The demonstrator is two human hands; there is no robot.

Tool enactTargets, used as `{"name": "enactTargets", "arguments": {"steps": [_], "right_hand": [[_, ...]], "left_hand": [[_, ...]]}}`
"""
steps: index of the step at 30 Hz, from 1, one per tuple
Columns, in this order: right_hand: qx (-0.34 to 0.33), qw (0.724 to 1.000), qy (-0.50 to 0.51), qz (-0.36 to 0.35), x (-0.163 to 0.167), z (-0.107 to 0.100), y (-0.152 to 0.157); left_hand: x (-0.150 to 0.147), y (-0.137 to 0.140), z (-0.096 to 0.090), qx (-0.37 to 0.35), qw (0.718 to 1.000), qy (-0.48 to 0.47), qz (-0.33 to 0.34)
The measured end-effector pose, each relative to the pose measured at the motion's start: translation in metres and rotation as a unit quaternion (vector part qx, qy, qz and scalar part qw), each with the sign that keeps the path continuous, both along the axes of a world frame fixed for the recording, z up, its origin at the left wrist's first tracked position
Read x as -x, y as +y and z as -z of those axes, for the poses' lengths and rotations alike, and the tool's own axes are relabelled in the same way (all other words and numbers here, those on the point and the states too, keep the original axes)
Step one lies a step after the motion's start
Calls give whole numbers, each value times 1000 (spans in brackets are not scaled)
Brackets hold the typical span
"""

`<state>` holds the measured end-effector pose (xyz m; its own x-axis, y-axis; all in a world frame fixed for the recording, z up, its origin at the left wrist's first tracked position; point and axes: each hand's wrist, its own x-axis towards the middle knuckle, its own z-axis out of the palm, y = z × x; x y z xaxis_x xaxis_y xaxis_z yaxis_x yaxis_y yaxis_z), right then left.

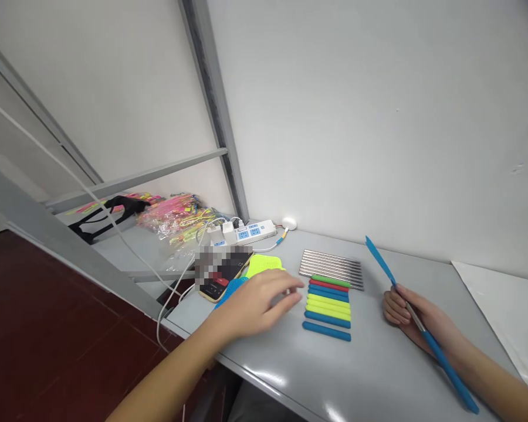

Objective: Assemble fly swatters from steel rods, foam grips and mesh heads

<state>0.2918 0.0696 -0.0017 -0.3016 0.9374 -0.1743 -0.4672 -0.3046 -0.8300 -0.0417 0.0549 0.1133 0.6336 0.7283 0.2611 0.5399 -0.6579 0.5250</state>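
In my right hand [422, 316] is a thin metal rod [416, 317]. A flat blue piece [381, 261] extends from its upper end, and a long blue sleeve [451, 369] covers its lower part. My left hand [261, 299] hovers over the table's left side, its thumb and fingers apart and nothing visible between them. Just right of its fingertips lies a row of coloured sleeves [328, 306] in green, red, blue and yellow. The nearest blue sleeve [326, 331] sits slightly apart from the others. Behind them several silver rods [330, 266] with dark tips lie side by side.
A yellow mesh piece [264, 264] and a blue one [231, 291] are partly behind my left hand. Beside them are a phone [226, 272], a power strip [255, 231] with cables, and bags of colourful strips [176, 214]. A white sheet [501, 316] lies at right; a wall stands behind.
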Motion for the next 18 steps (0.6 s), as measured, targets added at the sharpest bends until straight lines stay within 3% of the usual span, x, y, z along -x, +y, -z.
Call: {"name": "enactTargets", "arguments": {"steps": [5, 8, 12, 18], "right_hand": [[2, 1000, 2, -12, -3, 6, 3], [-3, 1000, 12, -19, -5, 10, 4], [0, 1000, 14, -25, -8, 14, 4], [-1, 1000, 6, -23, -8, 13, 3]], "left_hand": [[68, -27, 43, -61, 991, 84, -86], [91, -38, 70, -86, 975, 152, -135], [95, -37, 86, -85, 966, 195, -149], [75, -24, 89, -50, 970, 190, -140]]}}
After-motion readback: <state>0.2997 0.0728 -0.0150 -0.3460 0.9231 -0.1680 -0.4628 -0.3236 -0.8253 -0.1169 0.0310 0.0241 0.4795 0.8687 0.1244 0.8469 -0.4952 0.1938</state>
